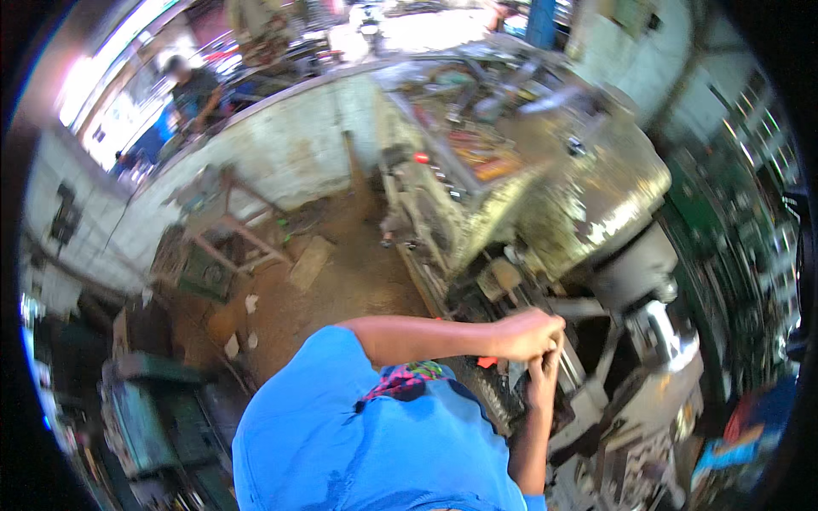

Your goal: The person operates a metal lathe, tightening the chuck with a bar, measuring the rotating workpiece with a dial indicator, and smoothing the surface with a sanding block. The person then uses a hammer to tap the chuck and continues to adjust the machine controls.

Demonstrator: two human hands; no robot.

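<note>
My left hand (527, 333) is curled closed, its arm reaching across my front to the bed of a large worn lathe. Just below and touching it is my right hand (543, 375), its fingers raised close to the left one. Whatever lies between the fingers is too small and blurred to make out. To the right of both hands is the lathe's grey round chuck (635, 266). A shiny metal cylinder (658, 330) shows below the chuck. The paint-chipped headstock (588, 200) rises beyond my hands. A small orange-red piece (486, 362) lies beside my left wrist.
Tools and metal parts crowd the headstock's top tray (477, 145). A low wall (290, 140) runs behind, with a stand (234, 213) against it and a person (194, 94) beyond. Green machinery (149, 417) stands at left. A flat board (312, 262) lies on the floor.
</note>
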